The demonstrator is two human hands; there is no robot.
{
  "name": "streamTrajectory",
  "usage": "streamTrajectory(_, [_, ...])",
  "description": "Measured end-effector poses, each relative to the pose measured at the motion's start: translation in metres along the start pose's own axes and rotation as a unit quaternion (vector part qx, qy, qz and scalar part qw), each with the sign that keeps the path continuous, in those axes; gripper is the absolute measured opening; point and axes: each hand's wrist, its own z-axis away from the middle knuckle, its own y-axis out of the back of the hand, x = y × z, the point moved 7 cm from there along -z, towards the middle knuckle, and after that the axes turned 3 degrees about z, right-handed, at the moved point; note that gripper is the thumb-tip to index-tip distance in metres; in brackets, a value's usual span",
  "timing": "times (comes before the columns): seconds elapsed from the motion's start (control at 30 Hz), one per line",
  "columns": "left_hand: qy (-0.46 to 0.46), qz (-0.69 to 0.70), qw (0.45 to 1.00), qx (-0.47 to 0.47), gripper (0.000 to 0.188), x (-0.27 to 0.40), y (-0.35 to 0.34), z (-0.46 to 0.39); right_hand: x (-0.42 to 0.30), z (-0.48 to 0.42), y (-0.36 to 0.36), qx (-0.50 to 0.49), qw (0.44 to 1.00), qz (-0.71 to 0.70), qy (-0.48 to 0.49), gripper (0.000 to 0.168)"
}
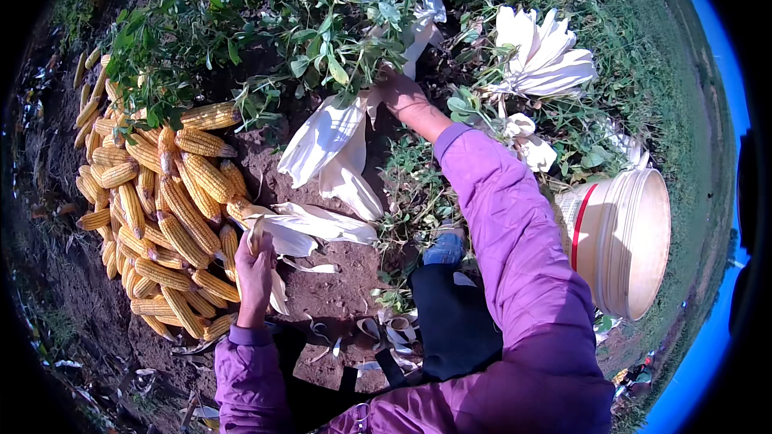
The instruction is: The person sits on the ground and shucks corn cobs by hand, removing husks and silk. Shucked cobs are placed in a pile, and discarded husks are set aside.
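Note:
At the right edge of a heap of bare yellow corn ears (181, 205), my left hand (254, 274) is closed around a dry corn husk (257, 236). Pale husk leaves (325, 223) spread out beside it, and the husk's lower part is hidden in the fist. My right hand (403, 99) reaches forward into green weeds (338, 54). Its fingers are partly covered by leaves, next to the top of a white, spread corn husk (329, 138). Whether the fingers grip that husk or the stems I cannot tell.
A cream plastic bucket (615, 241) with a red band lies on its side to the right of my right sleeve. A fanned white husk (543, 57) rests in the weeds ahead. Husk scraps (392, 334) litter the soil near my legs, and a blue shoe (445, 247) shows between.

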Motion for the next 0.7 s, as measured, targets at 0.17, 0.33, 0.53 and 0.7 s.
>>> streamTrajectory(0.17, [-0.053,-0.140,0.989,-0.001,0.021,0.006,-0.026,-0.115,-0.121,0.119,0.072,-0.133,0.941,-0.153,0.270,0.042])
streamTrajectory(0.33, [-0.073,-0.290,0.954,-0.032,0.026,-0.003,-0.069,-0.191,-0.057,0.076,0.113,-0.260,0.819,-0.470,0.203,0.045])
streamTrajectory(0.53, [-0.015,-0.221,0.975,-0.006,0.024,-0.029,-0.089,-0.209,0.141,-0.050,0.078,0.118,0.943,-0.240,-0.197,0.039])
streamTrajectory(0.7, [-0.094,-0.299,0.949,0.019,0.024,-0.038,-0.091,-0.208,0.204,-0.092,0.011,-0.073,0.928,-0.128,-0.343,0.081])
